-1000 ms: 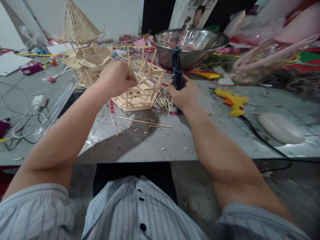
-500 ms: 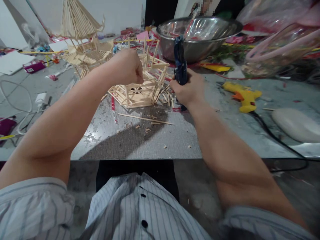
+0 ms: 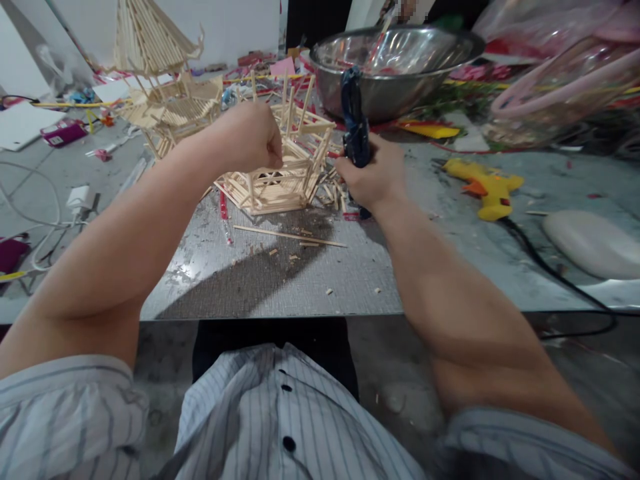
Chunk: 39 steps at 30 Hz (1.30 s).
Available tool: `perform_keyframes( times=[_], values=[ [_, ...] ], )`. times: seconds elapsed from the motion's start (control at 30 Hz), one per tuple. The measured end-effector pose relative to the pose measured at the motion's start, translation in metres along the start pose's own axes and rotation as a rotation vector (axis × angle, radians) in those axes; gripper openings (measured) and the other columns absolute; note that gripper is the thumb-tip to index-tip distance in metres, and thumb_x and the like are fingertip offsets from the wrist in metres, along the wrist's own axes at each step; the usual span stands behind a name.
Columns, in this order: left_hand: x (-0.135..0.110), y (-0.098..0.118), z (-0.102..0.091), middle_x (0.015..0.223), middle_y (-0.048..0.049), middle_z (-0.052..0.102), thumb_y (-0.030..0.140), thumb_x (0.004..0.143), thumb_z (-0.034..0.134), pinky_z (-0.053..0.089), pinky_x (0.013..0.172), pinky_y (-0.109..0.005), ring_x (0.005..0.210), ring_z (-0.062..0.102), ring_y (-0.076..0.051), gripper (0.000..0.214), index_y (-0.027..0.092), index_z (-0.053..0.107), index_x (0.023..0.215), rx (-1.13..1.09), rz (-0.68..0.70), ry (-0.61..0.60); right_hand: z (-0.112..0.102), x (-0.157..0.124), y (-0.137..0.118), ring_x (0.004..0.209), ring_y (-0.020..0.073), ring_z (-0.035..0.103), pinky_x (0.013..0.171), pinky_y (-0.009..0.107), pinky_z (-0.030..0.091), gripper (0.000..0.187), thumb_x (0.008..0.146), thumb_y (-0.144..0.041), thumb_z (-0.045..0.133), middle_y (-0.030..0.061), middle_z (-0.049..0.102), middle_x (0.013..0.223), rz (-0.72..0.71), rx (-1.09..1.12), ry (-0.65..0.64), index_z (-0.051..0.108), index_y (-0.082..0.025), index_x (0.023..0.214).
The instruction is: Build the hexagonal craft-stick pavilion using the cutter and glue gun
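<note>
A small model frame of pale wooden sticks (image 3: pixel 270 200) stands on the table, with several upright posts and a railing. My left hand (image 3: pixel 255 137) is over its near left side, fingers curled in a pinch; what lies between the fingertips is hidden. To the right of the frame, my right hand (image 3: pixel 377 170) is wrapped round a dark blue hand tool (image 3: pixel 356 120). The tool is held upright, its upper part rising above the fist and its lower end showing below; its exact kind is unclear. Loose short sticks (image 3: pixel 334 190) lie between the frame and my right hand.
A taller stick pavilion (image 3: pixel 155 47) stands behind left. A steel bowl (image 3: pixel 400 93) sits behind right. On the right lie a yellow glue gun (image 3: pixel 483 187) with a black cord and a pale rounded object (image 3: pixel 590 243). One long stick (image 3: pixel 290 236) lies near the front, among small scraps.
The view has shifted slightly, moving the scene a little left and up. The dark blue tool's upper part leans slightly more left. Both hands keep nearly the same places and grips.
</note>
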State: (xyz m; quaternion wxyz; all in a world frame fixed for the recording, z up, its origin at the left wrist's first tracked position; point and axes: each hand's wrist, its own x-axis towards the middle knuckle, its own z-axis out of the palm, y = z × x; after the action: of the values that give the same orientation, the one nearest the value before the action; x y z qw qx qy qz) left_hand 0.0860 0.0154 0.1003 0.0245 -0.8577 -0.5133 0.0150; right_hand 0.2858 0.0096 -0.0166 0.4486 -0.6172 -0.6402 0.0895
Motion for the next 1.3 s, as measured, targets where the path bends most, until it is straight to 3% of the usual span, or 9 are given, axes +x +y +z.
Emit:
perform_keyframes(
  times=[0.33,0.6,0.8,1.07,1.3],
  values=[
    [0.004,-0.011,0.007,0.074,0.0028,0.07,0.025,0.075,0.069,0.052,0.083,-0.033,0.071,0.062,-0.012,0.018,0.017,0.079,0.089,-0.09,0.073,0.069,-0.003,-0.001,-0.002,0.088,0.0252,0.065,0.075,0.04,0.05,0.012,0.083,-0.038,0.056,0.0024,0.069,0.084,0.034,-0.031,-0.041,0.062,-0.029,0.089],
    [0.003,-0.01,0.006,0.076,0.0042,0.069,0.026,0.078,0.069,0.051,0.089,-0.034,0.076,0.065,-0.013,0.018,0.017,0.078,0.091,-0.099,0.062,0.045,-0.011,0.005,-0.001,0.104,0.0306,0.062,0.083,0.041,0.049,0.021,0.085,-0.045,0.056,0.0074,0.069,0.091,0.122,-0.155,-0.081,0.062,-0.027,0.093],
    [0.004,-0.008,0.004,0.08,0.0047,0.068,0.025,0.08,0.067,0.049,0.092,-0.035,0.085,0.067,-0.015,0.02,0.019,0.078,0.096,-0.003,0.07,0.027,-0.021,0.012,0.013,0.113,0.034,0.057,0.087,0.045,0.047,0.037,0.08,-0.06,0.058,0.0129,0.067,0.094,0.226,-0.211,-0.076,0.057,-0.025,0.092],
    [0.008,-0.016,0.006,0.084,0.0021,0.073,0.029,0.08,0.067,0.049,0.089,-0.033,0.08,0.064,-0.014,0.019,0.022,0.078,0.094,-0.013,0.137,0.012,-0.013,0.013,0.029,0.109,0.0387,0.058,0.089,0.052,0.045,0.039,0.073,-0.056,0.07,0.0163,0.064,0.086,0.211,-0.262,-0.064,0.058,-0.021,0.086],
    [0.005,-0.016,0.006,0.087,-0.0001,0.074,0.027,0.082,0.067,0.047,0.089,-0.03,0.081,0.063,-0.014,0.02,0.021,0.078,0.098,-0.031,0.174,0.03,-0.009,0.015,0.04,0.109,0.0378,0.058,0.09,0.055,0.047,0.049,0.071,-0.063,0.07,0.0139,0.065,0.095,0.165,-0.267,-0.077,0.061,-0.021,0.095]
  ],
)
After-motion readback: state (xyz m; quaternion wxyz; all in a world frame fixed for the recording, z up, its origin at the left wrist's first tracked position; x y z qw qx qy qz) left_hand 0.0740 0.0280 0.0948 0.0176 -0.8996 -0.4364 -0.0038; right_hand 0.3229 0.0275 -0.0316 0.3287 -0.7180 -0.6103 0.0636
